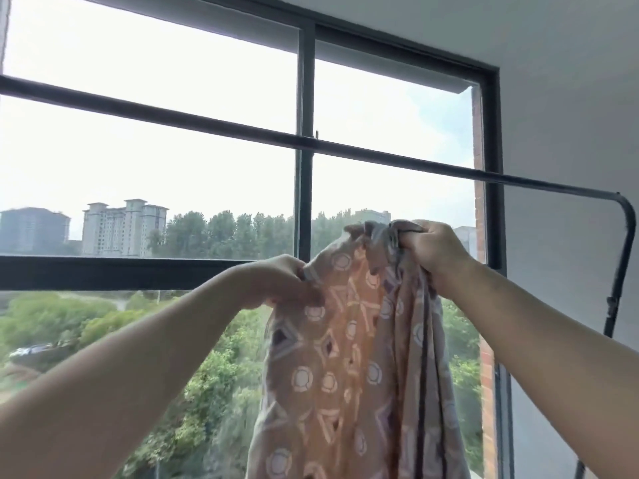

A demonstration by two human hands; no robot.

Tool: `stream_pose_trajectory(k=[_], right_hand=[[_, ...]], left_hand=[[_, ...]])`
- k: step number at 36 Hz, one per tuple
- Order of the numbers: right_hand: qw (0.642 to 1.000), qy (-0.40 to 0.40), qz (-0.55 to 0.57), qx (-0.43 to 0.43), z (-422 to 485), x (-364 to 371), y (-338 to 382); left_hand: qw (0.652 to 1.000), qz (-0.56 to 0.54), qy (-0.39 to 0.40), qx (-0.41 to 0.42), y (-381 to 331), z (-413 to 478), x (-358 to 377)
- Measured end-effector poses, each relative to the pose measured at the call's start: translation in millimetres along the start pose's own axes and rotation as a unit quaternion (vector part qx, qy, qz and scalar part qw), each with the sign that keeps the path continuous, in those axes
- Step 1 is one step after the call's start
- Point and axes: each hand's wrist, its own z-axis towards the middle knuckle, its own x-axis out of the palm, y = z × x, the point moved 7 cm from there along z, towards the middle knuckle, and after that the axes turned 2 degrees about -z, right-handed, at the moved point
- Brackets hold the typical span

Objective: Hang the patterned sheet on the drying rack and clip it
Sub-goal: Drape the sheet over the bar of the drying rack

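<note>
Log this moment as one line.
stage: patterned sheet not yet hung | left hand: grips its edge | right hand: grips bunched top | drying rack bar: above both hands

Bunched patterned sheet (349, 357) hangs below rack bar (397, 157).

Two hands: left hand (276, 281), right hand (432, 252). One patterned sheet (345, 357). One drying rack (415, 161). One window (306, 81).

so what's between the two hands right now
In the head view, only the patterned sheet: its gathered top edge runs from the left hand up to the right hand, both gripping it, below the drying rack bar.
</note>
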Motion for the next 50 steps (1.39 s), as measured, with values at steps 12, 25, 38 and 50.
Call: stream_pose_trajectory(k=[12, 25, 38, 50], right_hand=[[0.982, -0.154, 0.046, -0.103, 6, -35, 31], [0.991, 0.051, 0.114, 0.055, -16, 9, -18], [0.953, 0.288, 0.051, 0.081, -53, 62, -15], [0.992, 0.05, 0.079, 0.089, -31, 35, -48]], left_hand=[[0.825, -0.082, -0.432, 0.354, -66, -48, -79], [0.938, -0.03, -0.312, 0.147, -18, -22, -48], [0.947, -0.003, -0.232, 0.221, -66, -32, -21], [0.997, 0.013, -0.071, 0.036, 15, -21, 33]])
